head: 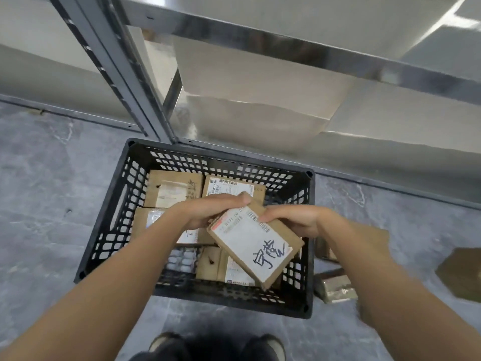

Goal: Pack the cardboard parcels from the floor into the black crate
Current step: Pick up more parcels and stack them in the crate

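Note:
A black slatted crate [112, 220] stands on the grey floor in front of me. Several cardboard parcels [173, 190] lie flat inside it. Above the crate's right half I hold a small cardboard parcel [256, 246] with a white label and black handwriting, tilted. My left hand [210, 208] grips its far left corner, thumb on top. My right hand [294, 220] grips its far right edge, thumb on the label. More parcels [334, 286] lie on the floor just right of the crate, partly hidden by my right forearm.
A grey metal shelf post [122, 74] and low shelf edge [338, 175] stand directly behind the crate. A brown flat piece of cardboard [460, 272] lies on the floor at the far right. My shoes [218, 345] are at the crate's near side.

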